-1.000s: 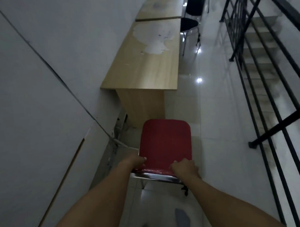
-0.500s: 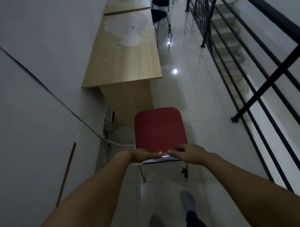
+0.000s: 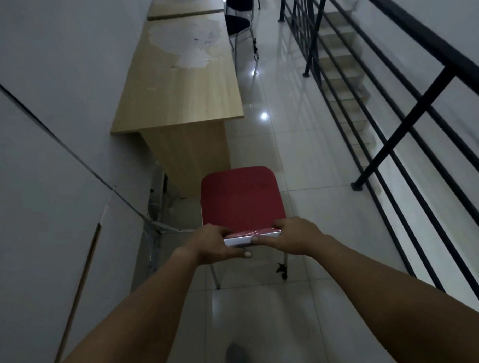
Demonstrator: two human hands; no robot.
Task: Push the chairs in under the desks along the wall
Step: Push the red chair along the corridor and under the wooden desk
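Observation:
A red chair (image 3: 240,197) with metal legs stands on the tiled floor just in front of the near end panel of a light wooden desk (image 3: 180,83), which runs along the left wall. My left hand (image 3: 216,244) and my right hand (image 3: 292,238) both grip the top edge of the chair's backrest, thumbs toward each other. A black chair (image 3: 237,22) stands further back, partly under the right side of the same desk. A second desk (image 3: 183,4) continues beyond it.
A grey wall (image 3: 54,106) closes the left side, with metal brackets at its foot near the desk. A black metal railing (image 3: 393,116) and a stairway run down the right side. Glossy white tiles form a corridor between them. My foot (image 3: 237,358) shows at the bottom.
My hands have slid closer together on the backrest's top edge. The chair sits slightly further from the desk's end and the view has tilted to show more floor.

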